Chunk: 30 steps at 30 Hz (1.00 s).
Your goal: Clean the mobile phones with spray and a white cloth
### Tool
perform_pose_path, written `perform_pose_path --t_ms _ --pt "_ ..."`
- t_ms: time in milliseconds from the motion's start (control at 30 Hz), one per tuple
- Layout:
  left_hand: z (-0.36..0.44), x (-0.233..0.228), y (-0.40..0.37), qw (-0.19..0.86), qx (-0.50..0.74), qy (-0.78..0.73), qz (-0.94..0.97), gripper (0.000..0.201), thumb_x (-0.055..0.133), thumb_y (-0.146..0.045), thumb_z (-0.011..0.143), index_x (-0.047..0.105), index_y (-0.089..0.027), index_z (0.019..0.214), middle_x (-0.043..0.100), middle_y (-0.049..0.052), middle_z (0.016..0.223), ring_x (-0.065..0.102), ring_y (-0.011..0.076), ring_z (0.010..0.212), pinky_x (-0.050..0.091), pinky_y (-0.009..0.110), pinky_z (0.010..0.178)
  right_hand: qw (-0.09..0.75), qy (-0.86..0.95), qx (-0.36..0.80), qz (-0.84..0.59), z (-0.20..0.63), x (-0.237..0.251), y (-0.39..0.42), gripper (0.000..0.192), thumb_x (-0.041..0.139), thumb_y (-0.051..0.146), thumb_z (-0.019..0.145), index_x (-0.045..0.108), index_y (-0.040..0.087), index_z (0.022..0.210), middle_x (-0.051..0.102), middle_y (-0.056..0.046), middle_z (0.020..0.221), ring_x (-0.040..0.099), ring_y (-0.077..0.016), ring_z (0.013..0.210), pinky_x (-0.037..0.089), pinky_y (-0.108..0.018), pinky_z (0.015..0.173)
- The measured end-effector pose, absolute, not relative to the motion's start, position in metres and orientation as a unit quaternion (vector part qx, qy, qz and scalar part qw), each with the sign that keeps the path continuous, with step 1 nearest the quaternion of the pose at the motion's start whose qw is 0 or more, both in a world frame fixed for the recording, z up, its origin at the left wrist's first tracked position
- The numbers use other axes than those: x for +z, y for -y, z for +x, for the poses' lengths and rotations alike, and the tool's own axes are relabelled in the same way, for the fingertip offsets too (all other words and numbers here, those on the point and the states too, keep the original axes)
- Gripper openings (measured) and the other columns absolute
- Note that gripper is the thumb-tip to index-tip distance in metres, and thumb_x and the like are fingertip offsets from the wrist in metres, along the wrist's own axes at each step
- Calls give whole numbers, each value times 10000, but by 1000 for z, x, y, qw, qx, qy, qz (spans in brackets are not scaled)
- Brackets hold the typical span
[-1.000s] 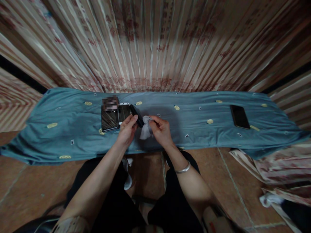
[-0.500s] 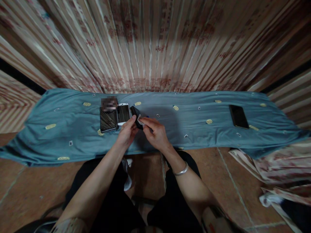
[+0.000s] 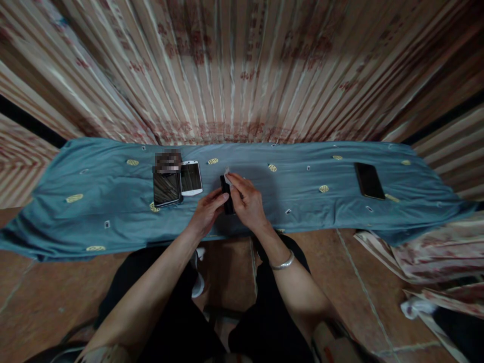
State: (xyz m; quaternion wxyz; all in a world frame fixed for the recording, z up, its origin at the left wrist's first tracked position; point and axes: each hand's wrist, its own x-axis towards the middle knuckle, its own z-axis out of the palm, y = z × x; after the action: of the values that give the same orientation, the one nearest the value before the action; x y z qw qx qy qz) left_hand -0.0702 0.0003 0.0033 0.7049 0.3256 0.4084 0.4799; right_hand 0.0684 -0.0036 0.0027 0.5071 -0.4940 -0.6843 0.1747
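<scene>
Fingers clamped on both sides: above the blue-green sheet, my left hand grips a dark slab-like gadget, and my right hand holds a smaller whitish cloth at its far end. Looks partway to me: gadget's in hand, not set down, and I can't tell how much is done or left.

Dim, muted light covers the desk, with a soft shadow just right of the right grip. Left of the left grip, streaky reflections cross two phone screens beside a pixelated patch. Beyond both, the curtain looks stretched toward the edges.
</scene>
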Motion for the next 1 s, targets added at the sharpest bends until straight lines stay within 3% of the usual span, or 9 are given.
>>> perform_pose_path --t_ms 367,667,1000 --pt "-74 3 -2 712 461 -411 335 538 963 -378 538 813 -167 1009 808 70 961 737 227 866 553 350 840 557 639 215 -485 75 -6 -7 374 487 236 953 751 264 1216 777 -23 1231 716 -204 1143 531 -364 1066" --pt "-73 4 -1 716 468 -403 325 440 943 -280 581 800 -149 976 806 73 984 736 211 878 539 309 817 578 628 234 -466 73 1 -2 358 491 246 965 754 272 1207 780 -15 1219 718 -200 1139 526 -354 1061" --pt "-73 7 -1 720 472 -388 329 482 949 -301 579 808 -160 1018 807 85 1028 745 229 922 557 325 841 561 607 254 -503 76 -11 -11 375 490 206 914 771 223 1162 792 -47 1190 735 -226 1122 554 -376 1039"
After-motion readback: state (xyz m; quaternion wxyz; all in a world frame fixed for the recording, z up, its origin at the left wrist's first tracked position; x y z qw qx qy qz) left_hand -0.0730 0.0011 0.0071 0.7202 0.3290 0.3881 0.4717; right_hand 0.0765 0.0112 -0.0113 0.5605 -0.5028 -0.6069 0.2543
